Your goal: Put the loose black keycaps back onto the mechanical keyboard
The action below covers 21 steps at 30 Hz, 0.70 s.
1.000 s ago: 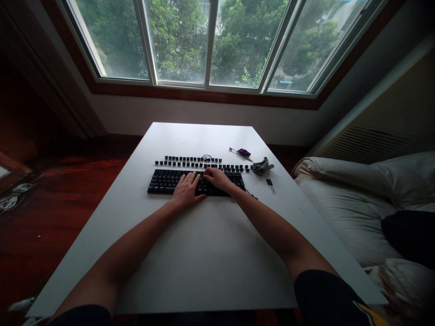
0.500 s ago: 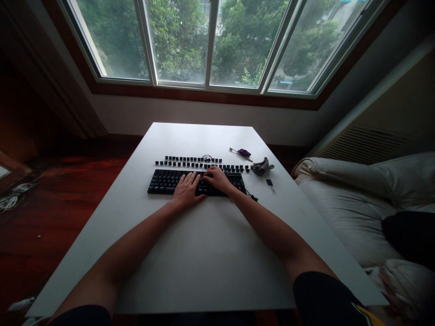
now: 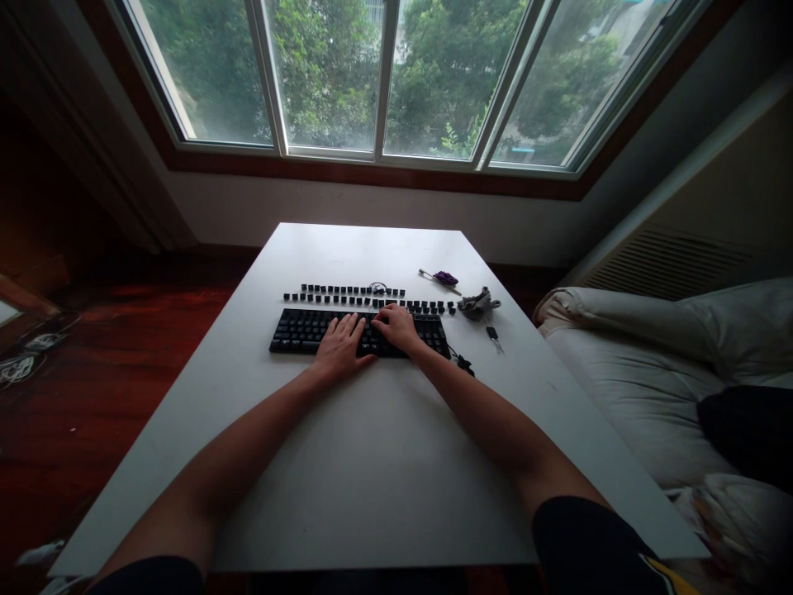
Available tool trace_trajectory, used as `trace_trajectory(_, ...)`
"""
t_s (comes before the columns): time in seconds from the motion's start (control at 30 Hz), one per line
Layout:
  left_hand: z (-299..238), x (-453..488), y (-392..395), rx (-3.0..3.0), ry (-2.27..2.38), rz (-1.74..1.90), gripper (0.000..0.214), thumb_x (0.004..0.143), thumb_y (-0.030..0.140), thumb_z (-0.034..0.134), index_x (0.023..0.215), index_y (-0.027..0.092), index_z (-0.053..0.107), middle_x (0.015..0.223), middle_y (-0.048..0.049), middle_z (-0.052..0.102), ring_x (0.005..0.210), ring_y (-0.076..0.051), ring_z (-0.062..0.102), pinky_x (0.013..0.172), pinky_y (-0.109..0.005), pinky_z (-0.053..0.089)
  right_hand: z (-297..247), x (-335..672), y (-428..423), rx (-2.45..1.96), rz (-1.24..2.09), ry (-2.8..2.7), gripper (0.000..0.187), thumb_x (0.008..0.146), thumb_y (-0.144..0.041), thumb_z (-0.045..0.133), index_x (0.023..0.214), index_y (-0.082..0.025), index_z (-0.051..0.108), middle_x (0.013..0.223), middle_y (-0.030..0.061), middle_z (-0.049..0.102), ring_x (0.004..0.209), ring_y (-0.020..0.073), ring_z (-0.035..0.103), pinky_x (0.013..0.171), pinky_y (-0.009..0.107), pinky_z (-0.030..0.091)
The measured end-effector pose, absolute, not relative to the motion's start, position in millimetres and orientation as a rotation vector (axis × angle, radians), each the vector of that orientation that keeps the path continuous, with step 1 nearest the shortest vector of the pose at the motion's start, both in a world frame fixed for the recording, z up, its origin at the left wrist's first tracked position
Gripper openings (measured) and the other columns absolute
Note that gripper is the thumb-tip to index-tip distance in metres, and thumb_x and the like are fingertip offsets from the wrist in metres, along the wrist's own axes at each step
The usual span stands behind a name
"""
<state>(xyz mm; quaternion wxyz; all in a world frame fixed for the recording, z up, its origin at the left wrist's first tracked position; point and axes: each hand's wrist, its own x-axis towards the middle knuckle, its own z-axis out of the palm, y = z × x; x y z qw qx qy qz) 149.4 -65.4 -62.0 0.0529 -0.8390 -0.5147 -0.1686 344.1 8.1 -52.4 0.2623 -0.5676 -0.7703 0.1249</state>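
Resting palm down, the left hand [image 3: 339,340] lies across the middle of the black keyboard [image 3: 296,335], its fingers slightly spread and pointing toward the window [image 3: 328,74], its thumb out to the right near the front edge. That grip is flat and loose, closed around nothing. The right hand [image 3: 397,327] sits just beside it, wrist bent so that the fingers turn inward to the left, with thumb and forefinger brought close together over the keys. Its grip is narrow, but I cannot tell whether a small part is pinched there, as the fingertips are tiny and dark against the keyboard. Both forearms come in from the near corners of the view and converge at the keyboard.

The keyboard lies directly under both hands, long side across the white table [image 3: 372,471], its left end uncovered and its right end showing past the right hand. Behind it, two rows of loose keycaps [image 3: 328,300] line up; the nearer row runs close along the back edge. A black cable [image 3: 462,362] bends out by the right end. Farther right lie a crumpled grey cloth [image 3: 478,304], a small black tool with wire prongs [image 3: 492,334] and a purple bundle [image 3: 444,278].

Wide bare tabletop spreads in front of the keyboard, with more room toward the left edge; the right side is busier.
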Motion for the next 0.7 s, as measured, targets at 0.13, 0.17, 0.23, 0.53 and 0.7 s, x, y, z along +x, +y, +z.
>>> trace_trajectory(0.13,-62.0,149.3,-65.0,-2.555,-1.555,-0.514,0.090,0.088,0.066,0.057,0.156,0.010,0.038,0.161,-0.0182,0.036,0.151,-0.034,0.029,0.126,-0.050,0.017,-51.2,342.9,9.7,-1.565,0.368,-2.088,0.015,0.089,-0.040,0.071,0.088,-0.027,0.079,0.112,0.0047,0.068,0.108,0.0243,0.058,0.094,0.036,0.043)
trace_trajectory(0.17,-62.0,149.4,-64.8,-2.557,-1.555,-0.512,0.090,0.088,0.066,0.057,0.156,0.010,0.038,0.161,-0.0183,0.036,0.151,-0.034,0.029,0.126,-0.050,0.017,-50.8,342.3,9.8,-1.574,0.364,-2.090,0.016,0.089,-0.040,0.071,0.088,-0.027,0.079,0.113,0.0045,0.068,0.108,0.0244,0.058,0.094,0.036,0.043)
trace_trajectory(0.23,-62.0,149.6,-64.6,-2.559,-1.558,-0.509,0.090,0.088,0.067,0.057,0.156,0.010,0.038,0.161,-0.0183,0.036,0.151,-0.034,0.029,0.126,-0.050,0.017,-50.0,341.2,9.5,-1.588,0.342,-2.095,0.016,0.090,-0.040,0.070,0.088,-0.027,0.079,0.113,0.0046,0.068,0.108,0.0246,0.057,0.094,0.037,0.042)
trace_trajectory(0.53,-62.1,150.5,-65.1,-2.558,-1.557,-0.510,0.090,0.088,0.065,0.058,0.156,0.010,0.037,0.161,-0.0188,0.035,0.151,-0.034,0.029,0.126,-0.052,0.017,-51.3,341.6,8.2,-1.560,0.285,-2.111,0.016,0.090,-0.039,0.071,0.087,-0.024,0.075,0.110,0.0061,0.067,0.106,0.0241,0.057,0.093,0.036,0.041)
trace_trajectory(0.7,-55.3,152.6,-65.5,-2.618,-1.435,-0.507,0.085,0.091,0.058,0.057,0.156,0.009,0.037,0.162,-0.0181,0.034,0.152,-0.033,0.027,0.126,-0.052,0.014,-50.8,350.0,11.6,-1.455,0.334,-2.025,0.019,0.095,-0.036,0.063,0.087,-0.022,0.072,0.098,0.0045,0.070,0.096,0.0200,0.061,0.088,0.031,0.043)
